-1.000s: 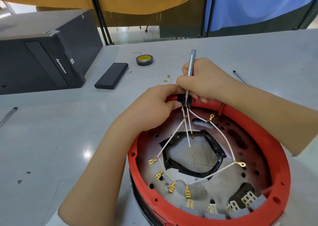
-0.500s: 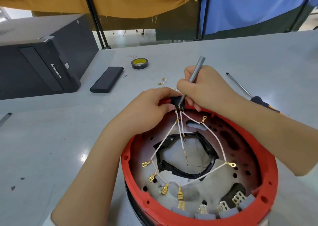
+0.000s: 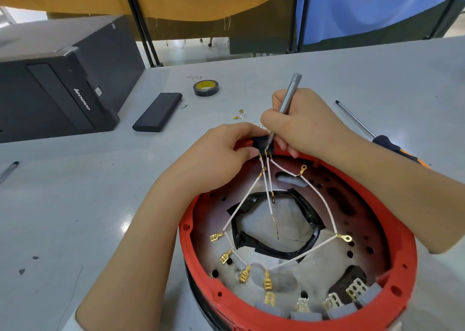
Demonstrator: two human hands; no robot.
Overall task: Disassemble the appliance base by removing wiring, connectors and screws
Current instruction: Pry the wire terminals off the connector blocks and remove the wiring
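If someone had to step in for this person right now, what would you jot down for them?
Left hand: pinches the small black switch block at the far rim of the red base.
Right hand: grips a thin grey screwdriver, tip down at the block's terminals.
White wires run from the block into the base; their brass connectors lie loose inside, already unplugged.
A short wire piece with brass ends lies on the table.
A bigger screwdriver lies behind the right arm.
Left: free the wires from the block, lift the wiring out, then deal with any screws.
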